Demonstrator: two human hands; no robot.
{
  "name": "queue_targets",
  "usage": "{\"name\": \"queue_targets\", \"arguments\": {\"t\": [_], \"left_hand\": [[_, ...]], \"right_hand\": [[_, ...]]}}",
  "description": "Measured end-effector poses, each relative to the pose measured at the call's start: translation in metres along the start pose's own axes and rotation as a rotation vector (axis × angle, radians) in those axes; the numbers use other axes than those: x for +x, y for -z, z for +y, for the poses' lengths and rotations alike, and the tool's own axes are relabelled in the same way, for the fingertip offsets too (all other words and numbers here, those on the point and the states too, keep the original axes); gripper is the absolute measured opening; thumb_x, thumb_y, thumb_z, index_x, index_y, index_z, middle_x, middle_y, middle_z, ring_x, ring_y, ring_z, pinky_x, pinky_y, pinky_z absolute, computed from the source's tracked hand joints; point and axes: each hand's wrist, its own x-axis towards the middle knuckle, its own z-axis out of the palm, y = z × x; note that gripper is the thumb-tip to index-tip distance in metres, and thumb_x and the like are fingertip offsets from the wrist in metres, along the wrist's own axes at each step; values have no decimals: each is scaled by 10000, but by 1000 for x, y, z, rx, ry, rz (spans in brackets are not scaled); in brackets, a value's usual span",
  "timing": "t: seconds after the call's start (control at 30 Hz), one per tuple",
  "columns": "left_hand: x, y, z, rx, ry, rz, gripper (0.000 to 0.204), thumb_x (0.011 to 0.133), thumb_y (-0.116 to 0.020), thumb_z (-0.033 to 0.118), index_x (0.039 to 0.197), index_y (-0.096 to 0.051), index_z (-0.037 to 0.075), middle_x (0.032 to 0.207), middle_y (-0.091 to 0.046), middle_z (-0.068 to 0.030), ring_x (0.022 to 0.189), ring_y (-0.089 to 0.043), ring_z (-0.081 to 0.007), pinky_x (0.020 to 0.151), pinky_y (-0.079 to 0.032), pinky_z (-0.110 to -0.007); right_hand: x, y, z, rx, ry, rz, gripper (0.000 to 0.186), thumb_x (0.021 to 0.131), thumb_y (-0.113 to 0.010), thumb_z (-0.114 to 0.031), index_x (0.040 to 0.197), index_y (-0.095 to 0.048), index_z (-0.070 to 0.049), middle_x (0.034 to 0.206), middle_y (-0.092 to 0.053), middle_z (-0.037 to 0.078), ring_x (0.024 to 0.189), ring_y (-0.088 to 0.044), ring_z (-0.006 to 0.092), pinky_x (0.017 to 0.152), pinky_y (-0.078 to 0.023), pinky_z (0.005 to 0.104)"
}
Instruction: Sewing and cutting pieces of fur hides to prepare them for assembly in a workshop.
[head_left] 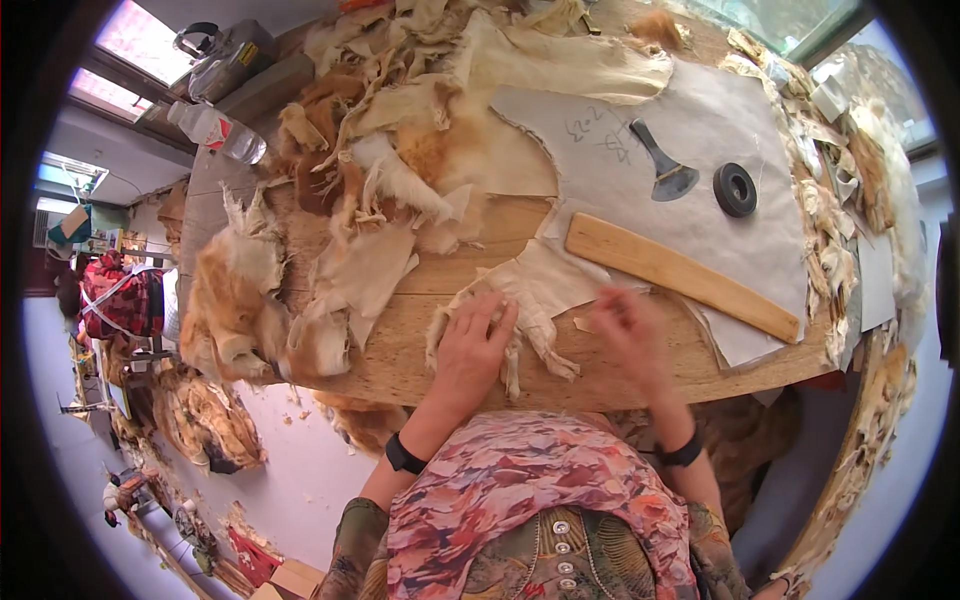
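Observation:
My left hand (476, 345) lies flat with fingers stretched on a small pale hide piece (545, 275) near the table's front edge. Narrow strips of that hide hang toward me. Just right of it, my right hand (632, 330) is smeared by motion, so its fingers and anything in them cannot be made out. Beyond the right hand, a flat wooden stick (680, 275) lies slantwise on a large white pattern sheet (610, 160) with handwriting. On the same sheet rest a dark fan-shaped blade (664, 165) and a black tape roll (735, 190).
Heaped fur and hide scraps (240, 300) cover the left and back of the wooden table (450, 265). A clear plastic bottle (222, 133) stands tilted in view at the back left. More fur scraps (830, 240) line the right edge. Another person (115, 295) is at far left.

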Motion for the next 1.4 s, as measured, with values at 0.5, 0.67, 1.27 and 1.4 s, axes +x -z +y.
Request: {"name": "queue_targets", "arguments": {"t": [0.5, 0.67, 1.27, 1.4], "left_hand": [[3, 1, 1, -85, 111, 30, 365, 829, -575, 43, 1179, -650, 113, 1363, -505, -155, 1251, -478, -341, 1066, -332, -451], [1, 0, -1, -110, 115, 69, 343, 823, -599, 47, 1154, -662, 106, 1354, -520, -144, 1248, -482, -337, 1048, -334, -441], [-2, 1, -4, -155, 112, 89, 377, 758, -603, 39, 1128, -650, 95, 1355, -514, -134, 1268, -467, -309, 1049, -335, -444], [8, -1, -4, -158, 88, 119, 373, 755, -604, 39, 1120, -654, 95, 1349, -520, -143, 1256, -479, -314, 1040, -342, -448]], "right_hand": [[58, 111, 9, -951, 159, 58, 471, 703, -762, -153, 1123, -556, -107, 1016, -554, 143, 904, -611, 351, 730, -516, 443], [58, 83, 16, -943, 270, 216, 386, 759, -718, -142, 1107, -565, -78, 970, -588, 137, 862, -622, 350, 723, -521, 441], [32, -23, -36, -360, 605, -80, 197, 792, -643, -21, 980, -653, -79, 1002, -649, 106, 917, -617, 316, 781, -509, 374], [39, -36, -21, -507, 696, -110, 216, 782, -611, -16, 975, -660, -98, 1000, -643, 100, 911, -614, 316, 802, -505, 399]]}}
